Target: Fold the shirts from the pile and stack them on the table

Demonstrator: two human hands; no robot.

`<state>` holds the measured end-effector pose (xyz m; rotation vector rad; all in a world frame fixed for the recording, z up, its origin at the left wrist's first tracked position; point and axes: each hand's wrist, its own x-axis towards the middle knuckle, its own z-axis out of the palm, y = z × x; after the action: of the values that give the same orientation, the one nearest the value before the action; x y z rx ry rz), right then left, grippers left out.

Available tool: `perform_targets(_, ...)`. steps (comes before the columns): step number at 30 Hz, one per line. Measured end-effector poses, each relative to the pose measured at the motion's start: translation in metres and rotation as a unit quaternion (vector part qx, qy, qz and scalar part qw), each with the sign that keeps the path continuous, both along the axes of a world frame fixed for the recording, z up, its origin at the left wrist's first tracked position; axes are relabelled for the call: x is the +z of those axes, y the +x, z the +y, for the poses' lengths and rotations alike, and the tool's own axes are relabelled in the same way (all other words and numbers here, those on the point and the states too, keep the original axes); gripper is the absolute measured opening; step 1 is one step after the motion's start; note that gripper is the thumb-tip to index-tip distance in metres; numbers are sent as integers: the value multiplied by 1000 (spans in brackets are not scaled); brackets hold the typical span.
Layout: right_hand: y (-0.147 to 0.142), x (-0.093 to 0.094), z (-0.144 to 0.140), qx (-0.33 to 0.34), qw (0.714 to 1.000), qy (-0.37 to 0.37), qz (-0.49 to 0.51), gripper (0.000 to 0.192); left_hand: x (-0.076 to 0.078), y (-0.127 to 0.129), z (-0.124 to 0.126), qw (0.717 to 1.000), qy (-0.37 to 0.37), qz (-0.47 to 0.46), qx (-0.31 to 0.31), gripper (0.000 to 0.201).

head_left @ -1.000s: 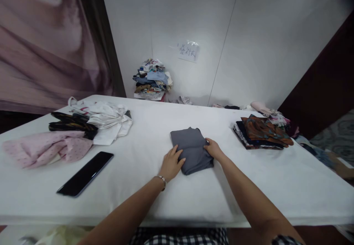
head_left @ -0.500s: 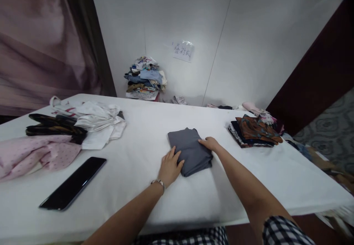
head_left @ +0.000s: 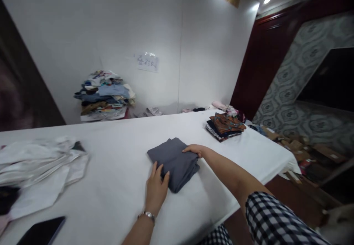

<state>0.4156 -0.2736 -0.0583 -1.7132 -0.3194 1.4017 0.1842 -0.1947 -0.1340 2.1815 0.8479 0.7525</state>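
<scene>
Folded gray cloth (head_left: 175, 165) sat on the white worktop (head_left: 116, 156), right hand (head_left: 195, 150) pinching its right edge, thumb on top. Left hand (head_left: 157, 189) had its fingers spread against the near left edge. Small folded pile (head_left: 225, 127) off to the right, rumpled white clothes (head_left: 47, 175) and a phone (head_left: 42, 231) on the left, big clothes heap (head_left: 106, 95) against the wall (head_left: 116, 24).

We log a white-covered bench (head_left: 116, 153); on it lie a folded grey garment (head_left: 173, 160), a folded stack (head_left: 224, 127), crumpled white clothes (head_left: 47, 171) and a dark phone (head_left: 42, 232).
</scene>
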Motion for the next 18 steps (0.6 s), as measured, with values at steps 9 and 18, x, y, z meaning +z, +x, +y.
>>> perform_targets(9,-24,28,-15,-153,959,231,55,18,7,-3,13,977,-193,-69,62,72)
perform_targets(18,72,108,-61,-336,837,430,-45,26,12,-3,11,969,-230,-51,79,73)
